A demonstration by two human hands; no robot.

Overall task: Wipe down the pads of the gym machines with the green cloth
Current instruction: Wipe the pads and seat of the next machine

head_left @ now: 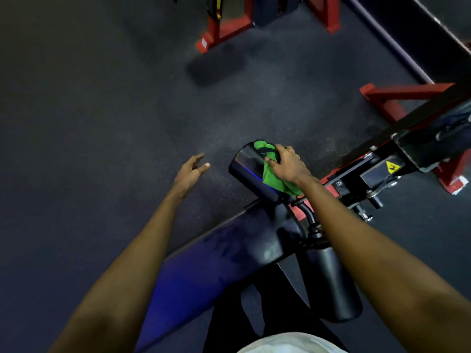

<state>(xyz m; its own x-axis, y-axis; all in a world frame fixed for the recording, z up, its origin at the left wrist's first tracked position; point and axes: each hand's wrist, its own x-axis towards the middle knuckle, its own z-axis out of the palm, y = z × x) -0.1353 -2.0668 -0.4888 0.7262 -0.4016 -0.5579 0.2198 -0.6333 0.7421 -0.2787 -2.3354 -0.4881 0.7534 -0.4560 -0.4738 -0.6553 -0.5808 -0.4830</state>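
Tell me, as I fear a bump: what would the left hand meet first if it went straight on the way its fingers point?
Probably nothing near: the left hand points past the roller pad, which lies to its right, over dark floor. Depth is unclear, so the floor itself may come first.

The roller pad (pixel 244 164) bears the green cloth (pixel 271 178).

Gym, weights area. Dark speckled rubber flooring (pixel 102 110) all over. Red steel machine frames (pixel 397 95) stand on it. Nearest machine carries a black roller pad (pixel 248 171), a long bench pad (pixel 216 263) and a yellow warning sticker (pixel 392 166).
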